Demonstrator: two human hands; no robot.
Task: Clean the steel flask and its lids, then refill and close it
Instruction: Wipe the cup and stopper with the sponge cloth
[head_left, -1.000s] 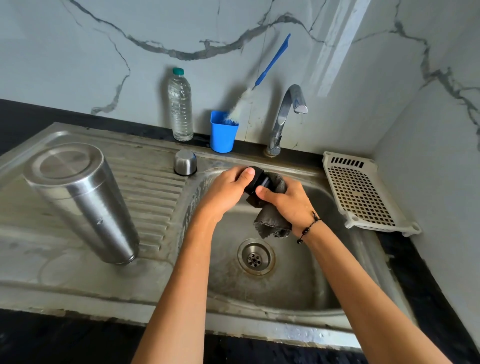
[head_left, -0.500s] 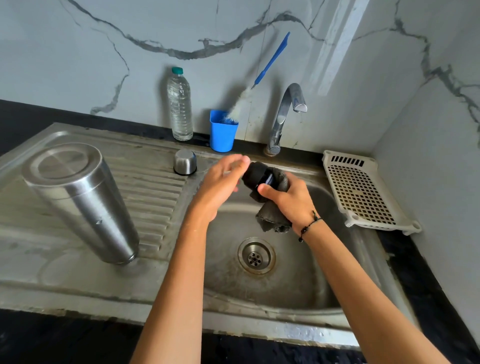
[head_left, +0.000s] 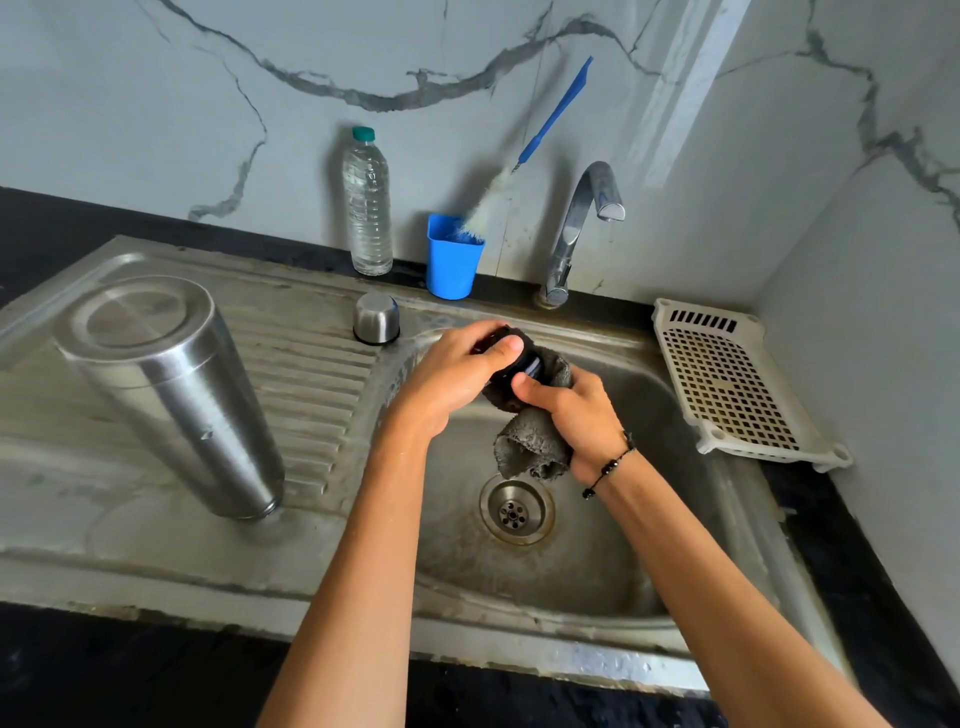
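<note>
The steel flask (head_left: 171, 389) stands upside down on the ribbed drainboard at the left. A small steel cup lid (head_left: 376, 318) sits mouth down near the basin's back left corner. Over the basin, my left hand (head_left: 457, 374) grips a black inner lid (head_left: 524, 358), thumb across its top. My right hand (head_left: 571, 415) holds a grey cloth (head_left: 530, 447) wrapped against the lid's right side, and the cloth's loose end hangs toward the drain. Much of the lid is hidden by fingers and cloth.
A clear water bottle (head_left: 368, 208) and a blue cup (head_left: 453, 257) holding a blue-handled brush (head_left: 550, 119) stand against the marble wall. The tap (head_left: 582, 228) arches over the basin (head_left: 675, 545). A white plastic rack (head_left: 727, 379) lies at the right. The drain (head_left: 515, 512) is uncovered.
My left hand let go of the black lid for a moment, fingers lifted, and now grips it again. My right hand kept the cloth on the lid throughout.
</note>
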